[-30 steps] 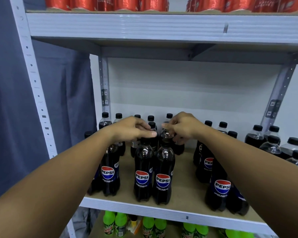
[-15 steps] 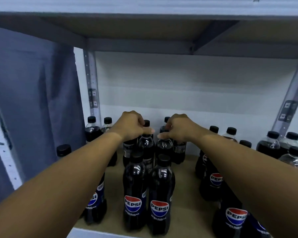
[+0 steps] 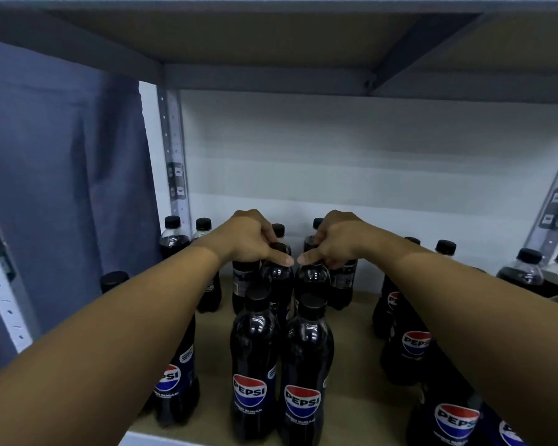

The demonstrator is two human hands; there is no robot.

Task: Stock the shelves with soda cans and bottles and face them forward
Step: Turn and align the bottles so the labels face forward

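Reaching deep over the shelf board (image 3: 351,320), both arms stretched toward its back edge. Left hand (image 3: 248,239) curled round the cap and neck of a second-row bottle (image 3: 276,278), thumb laid flat and pointing right. Right hand (image 3: 337,241) curled likewise round the neck of the neighbouring second-row bottle (image 3: 313,278), thumb pointing left; the two thumb tips nearly touching. Both bottles upright, side by side, just behind the front pair (image 3: 277,365) near the front edge, whose Pepsi labels face forward. Labels of the gripped two hidden behind that pair.

Compared with half a second ago: hands closer together, thumbs almost meeting where a gap showed before; grips unchanged on the same necks; view nudged forward, so the front pair sits lower and larger. More bottles standing toward the left edge (image 3: 174,375) and the right edge (image 3: 413,342), in the same places as before.
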